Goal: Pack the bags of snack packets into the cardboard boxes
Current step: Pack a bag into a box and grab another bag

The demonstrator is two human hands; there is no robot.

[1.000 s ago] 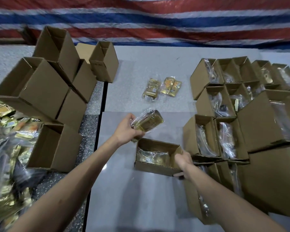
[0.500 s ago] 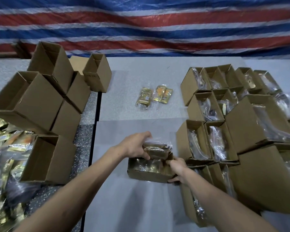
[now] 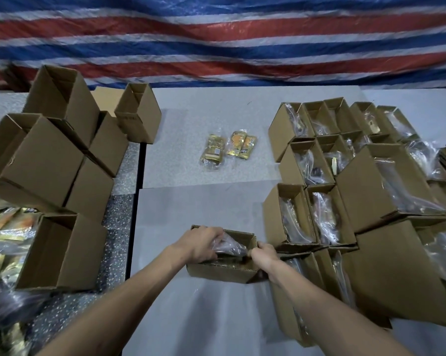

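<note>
A small open cardboard box [image 3: 216, 272] lies on the grey table in front of me. My left hand [image 3: 201, 242] grips a clear bag of snack packets [image 3: 229, 246] and holds it down inside the box's mouth. My right hand [image 3: 264, 254] grips the box's right end wall. Another gold bag lies deeper in the box, mostly hidden. Two more bags of gold and orange packets [image 3: 227, 147] lie on the table farther back.
Several empty open boxes [image 3: 60, 250] stand stacked at the left. Filled boxes with clear bags [image 3: 304, 217] crowd the right side. A heap of loose bagged packets [image 3: 3, 253] lies at the far left edge. A striped tarpaulin hangs behind the table.
My left hand has brought the bag down from above the box into its mouth. My right hand has stayed on the box's right end. The view has tilted slightly upward.
</note>
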